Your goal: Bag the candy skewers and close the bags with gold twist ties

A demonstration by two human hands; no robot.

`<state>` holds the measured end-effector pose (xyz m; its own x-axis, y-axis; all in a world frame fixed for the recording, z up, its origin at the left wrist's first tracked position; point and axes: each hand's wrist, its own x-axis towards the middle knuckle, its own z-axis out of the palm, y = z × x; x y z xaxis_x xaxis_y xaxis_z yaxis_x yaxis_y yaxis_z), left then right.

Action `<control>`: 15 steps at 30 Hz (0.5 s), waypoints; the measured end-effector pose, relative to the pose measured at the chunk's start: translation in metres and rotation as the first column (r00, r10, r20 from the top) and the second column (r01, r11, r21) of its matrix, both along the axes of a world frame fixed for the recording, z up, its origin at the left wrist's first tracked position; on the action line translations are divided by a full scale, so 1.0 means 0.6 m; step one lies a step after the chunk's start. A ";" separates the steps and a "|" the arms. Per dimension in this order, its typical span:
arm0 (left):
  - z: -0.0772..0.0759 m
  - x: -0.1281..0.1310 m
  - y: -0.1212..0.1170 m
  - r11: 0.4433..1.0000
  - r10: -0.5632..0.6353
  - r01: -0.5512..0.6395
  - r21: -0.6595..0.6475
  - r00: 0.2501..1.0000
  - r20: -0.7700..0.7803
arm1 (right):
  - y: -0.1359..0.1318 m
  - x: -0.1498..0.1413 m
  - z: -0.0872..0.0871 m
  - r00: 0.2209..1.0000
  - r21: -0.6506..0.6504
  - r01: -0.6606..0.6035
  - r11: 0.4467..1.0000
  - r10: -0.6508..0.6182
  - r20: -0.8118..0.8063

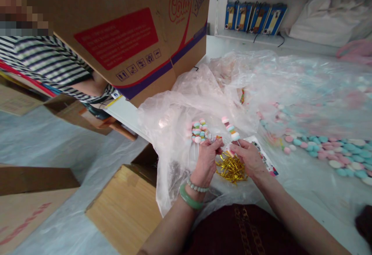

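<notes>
Two hands at work: the left hand (206, 162) clenches a bunch of candy sticks (198, 131), maybe three, hard to count, and the right hand (248, 158) pinches one stick (231, 128) low on its stem, candy up top and clear of the fingers. Both sit above one heap of gold ties (231, 168), on a plastic sheet (186, 105), with loose candies (328, 152) off right.

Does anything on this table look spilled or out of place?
Yes: pastel pink and blue candy discs lie loose across the table, partly under clear plastic sheeting. Sprawled outside any container, they look spilled.
</notes>
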<state>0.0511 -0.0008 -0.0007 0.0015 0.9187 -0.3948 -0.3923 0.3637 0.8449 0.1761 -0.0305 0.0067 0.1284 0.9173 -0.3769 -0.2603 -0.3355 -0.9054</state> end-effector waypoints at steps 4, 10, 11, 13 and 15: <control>0.000 0.004 -0.006 0.997 -0.040 0.047 -0.067 0.994 0.102 | -0.006 -0.007 -0.021 0.995 -0.053 0.066 0.996 -0.070 -0.072; -0.001 -0.018 0.011 0.996 0.043 -0.029 -0.088 0.985 0.169 | -0.006 0.004 -0.018 0.996 -0.106 -0.015 0.994 0.006 -0.090; -0.003 -0.022 0.016 0.997 0.055 -0.045 -0.064 0.986 0.157 | -0.006 0.003 -0.014 0.996 -0.121 -0.018 0.993 0.008 -0.086; -0.008 -0.027 0.024 0.995 0.098 -0.097 -0.013 0.989 0.112 | -0.007 0.000 -0.009 0.998 -0.152 -0.011 0.988 0.001 -0.070; -0.013 -0.029 0.028 0.988 0.151 -0.153 0.018 0.986 0.063 | -0.008 -0.006 -0.009 0.998 -0.170 -0.008 0.985 -0.002 -0.061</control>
<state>0.0335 0.0160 -0.0084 -0.1151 0.9190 -0.3770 -0.4931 0.2766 0.8248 0.1727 -0.0354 0.0015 0.0981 0.8395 -0.5345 -0.3118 -0.4841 -0.8176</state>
